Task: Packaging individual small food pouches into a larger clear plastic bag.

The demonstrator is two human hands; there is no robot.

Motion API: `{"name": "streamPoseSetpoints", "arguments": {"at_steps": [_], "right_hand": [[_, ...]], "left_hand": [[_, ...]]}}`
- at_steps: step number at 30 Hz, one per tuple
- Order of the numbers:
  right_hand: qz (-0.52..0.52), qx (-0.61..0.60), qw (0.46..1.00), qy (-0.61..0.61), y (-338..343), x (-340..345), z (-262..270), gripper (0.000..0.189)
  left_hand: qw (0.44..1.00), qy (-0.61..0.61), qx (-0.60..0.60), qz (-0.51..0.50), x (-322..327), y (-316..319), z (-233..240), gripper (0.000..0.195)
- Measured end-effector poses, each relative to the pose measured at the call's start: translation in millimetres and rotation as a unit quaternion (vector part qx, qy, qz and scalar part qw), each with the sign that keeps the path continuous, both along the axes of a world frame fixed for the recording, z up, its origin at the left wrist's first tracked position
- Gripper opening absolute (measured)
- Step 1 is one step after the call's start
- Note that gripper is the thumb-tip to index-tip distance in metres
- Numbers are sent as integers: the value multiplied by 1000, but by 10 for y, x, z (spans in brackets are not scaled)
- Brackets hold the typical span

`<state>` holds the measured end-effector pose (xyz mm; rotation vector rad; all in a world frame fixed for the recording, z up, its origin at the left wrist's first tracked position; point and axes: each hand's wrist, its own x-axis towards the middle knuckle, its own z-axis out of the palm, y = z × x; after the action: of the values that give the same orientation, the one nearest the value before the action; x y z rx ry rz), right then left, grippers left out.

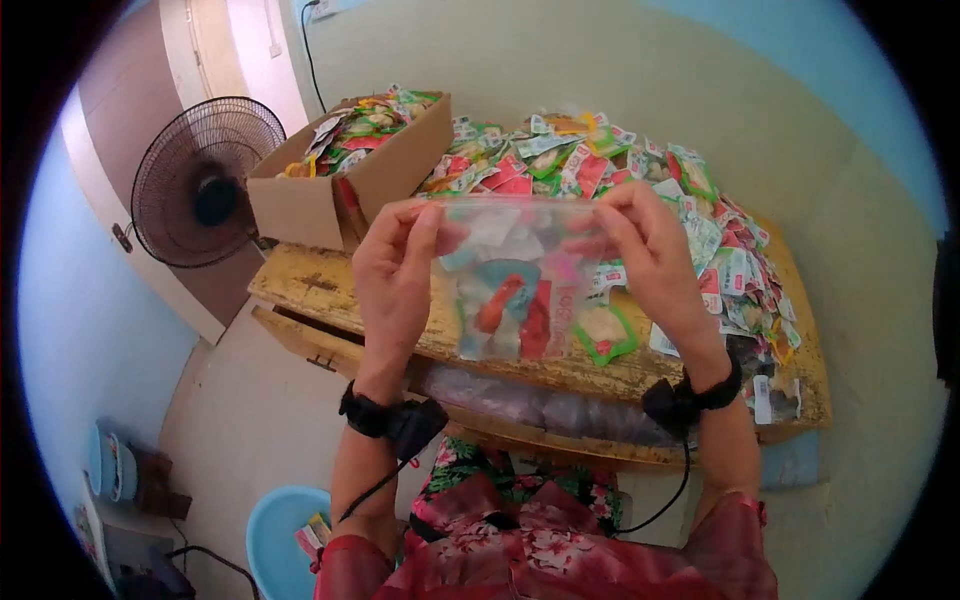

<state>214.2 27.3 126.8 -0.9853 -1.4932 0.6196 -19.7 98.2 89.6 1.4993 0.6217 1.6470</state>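
Observation:
Between my two hands hangs a clear plastic zip bag (517, 300) with several small food packets inside, red and greenish ones among them. My left hand (401, 270) pinches its top left corner between thumb and fingers. At the top right corner, my right hand (649, 255) grips it the same way. The bag's upper edge is stretched straight and its body hangs over the front of a worn wooden desk (315, 289). Just right of the bag, a green-edged packet (606, 335) lies flat on the desktop. A large pile of small food packets (555, 154) spreads behind my hands.
A cardboard box (292, 206) heaped with packets stands at the desk's left end. Left of it is a black fan (210, 184). An open drawer (487, 390) holds clear plastic. A blue basin (281, 540) sits on the floor. Cables hang from both wrist straps.

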Motion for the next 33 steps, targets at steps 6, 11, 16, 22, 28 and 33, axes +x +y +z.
{"name": "streamPoseSetpoints", "arguments": {"at_steps": [6,11,16,22,28,33], "right_hand": [[-14,60,998,-21,77,42,-31,7],[-31,81,995,-51,86,56,-100,7],[-81,49,991,-92,40,69,-124,8],[-51,26,998,-17,-21,-49,-82,8],[-100,24,991,-82,174,126,-262,6],[-64,-59,996,-4,146,127,-277,9]], "left_hand": [[999,27,27,21,2,22,9,17],[1000,-21,2,-9,16,27,-41,18],[995,44,64,55,75,-20,-103,15],[982,130,93,105,86,-45,-33,11],[990,131,15,46,93,51,-44,14],[991,134,-27,6,33,75,-45,23]]}}
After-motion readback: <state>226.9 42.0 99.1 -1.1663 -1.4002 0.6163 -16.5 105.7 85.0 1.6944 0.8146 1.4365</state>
